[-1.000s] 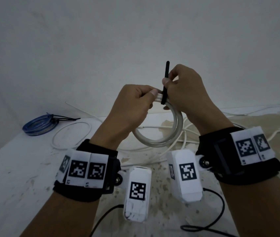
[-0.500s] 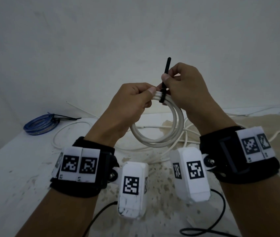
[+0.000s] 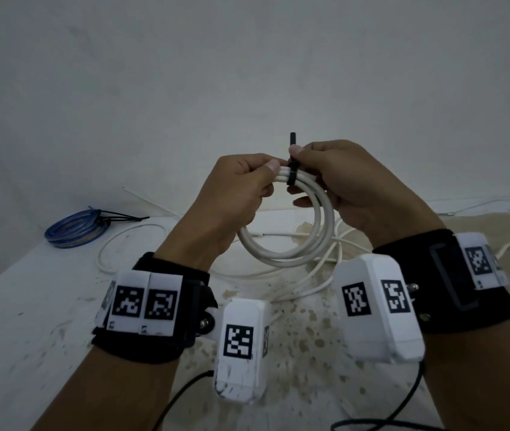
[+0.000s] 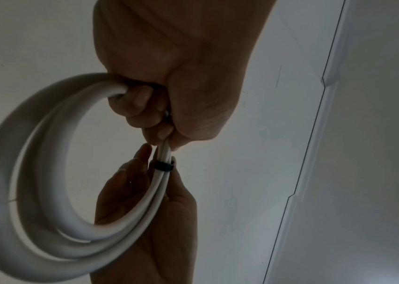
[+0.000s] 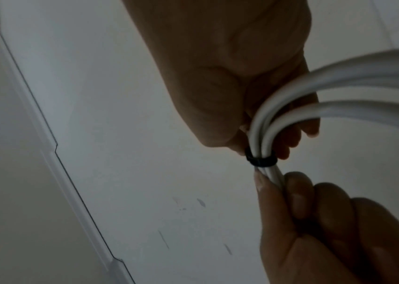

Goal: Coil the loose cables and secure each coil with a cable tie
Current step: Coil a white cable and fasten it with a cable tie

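Note:
I hold a white cable coil (image 3: 291,255) up above the table. My left hand (image 3: 247,181) grips the coil's top strands in a fist, thumb on top. A black cable tie (image 3: 292,174) is wrapped around the strands just right of that thumb, its short tail (image 3: 293,141) sticking up. My right hand (image 3: 325,169) pinches the tie where it meets the strands. In the left wrist view the coil (image 4: 55,201) hangs from the left hand's fingers (image 4: 142,103) with the tie band (image 4: 163,166) below them. In the right wrist view the tie (image 5: 261,161) rings the bundled strands (image 5: 264,134).
A blue cable coil (image 3: 75,230) bound with black ties lies at the table's far left. Loose white cable (image 3: 113,247) loops beside it, and more white cable (image 3: 319,281) sprawls under my hands. The stained white table (image 3: 30,321) ends at a grey wall (image 3: 247,73).
The tie's upright tail has grown shorter and the loop sits tighter on the strands. My right hand has dropped onto the bundle. Both hands have stayed in place above the table.

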`<control>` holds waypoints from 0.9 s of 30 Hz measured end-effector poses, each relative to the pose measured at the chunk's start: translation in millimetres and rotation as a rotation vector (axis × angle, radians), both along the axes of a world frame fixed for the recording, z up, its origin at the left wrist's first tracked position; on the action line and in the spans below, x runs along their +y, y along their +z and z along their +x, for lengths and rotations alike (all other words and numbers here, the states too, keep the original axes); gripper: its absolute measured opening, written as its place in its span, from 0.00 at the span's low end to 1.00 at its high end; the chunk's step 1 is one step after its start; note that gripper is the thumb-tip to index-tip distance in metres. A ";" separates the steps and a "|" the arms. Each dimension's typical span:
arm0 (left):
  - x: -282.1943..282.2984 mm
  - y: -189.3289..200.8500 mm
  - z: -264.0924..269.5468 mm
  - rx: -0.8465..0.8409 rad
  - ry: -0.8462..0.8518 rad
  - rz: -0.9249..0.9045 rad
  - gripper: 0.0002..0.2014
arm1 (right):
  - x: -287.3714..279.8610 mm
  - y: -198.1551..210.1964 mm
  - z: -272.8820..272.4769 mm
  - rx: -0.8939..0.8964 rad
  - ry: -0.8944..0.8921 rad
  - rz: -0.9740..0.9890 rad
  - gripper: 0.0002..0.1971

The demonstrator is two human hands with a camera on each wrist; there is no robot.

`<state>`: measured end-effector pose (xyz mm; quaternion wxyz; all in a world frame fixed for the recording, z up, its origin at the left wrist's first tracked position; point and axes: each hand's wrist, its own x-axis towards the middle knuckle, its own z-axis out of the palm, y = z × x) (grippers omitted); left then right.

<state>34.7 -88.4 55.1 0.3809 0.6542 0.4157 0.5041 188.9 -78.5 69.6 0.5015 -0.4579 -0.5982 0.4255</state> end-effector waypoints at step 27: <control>-8.1 4.9 2.2 -0.019 -0.146 0.017 0.12 | -0.6 5.2 -3.2 0.019 -0.162 0.283 0.09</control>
